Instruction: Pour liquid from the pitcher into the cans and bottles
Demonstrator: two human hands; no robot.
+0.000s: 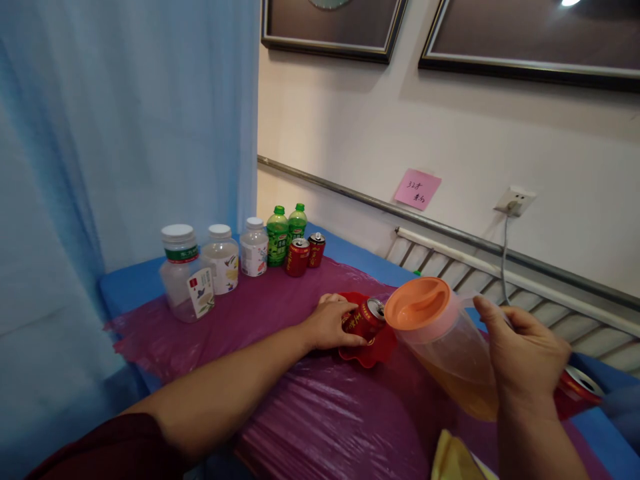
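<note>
My left hand (333,323) is wrapped round a red can (366,320), which leans to the right over a red scalloped dish (367,355). Gripped by its handle in my right hand (523,347) is a clear pitcher (450,360) with an orange lid (419,303). The pitcher tilts to the left and holds amber liquid. Its lidded top is close beside the top of the can; whether the two touch, or any liquid runs between them, I cannot tell.
Clear jars (223,263), green bottles (277,237) and two red cans (297,258) stand at the table's back left. Another red can (575,393) is beyond my right wrist. A yellow cloth (453,457) lies at the front. A radiator (465,287) lines the wall.
</note>
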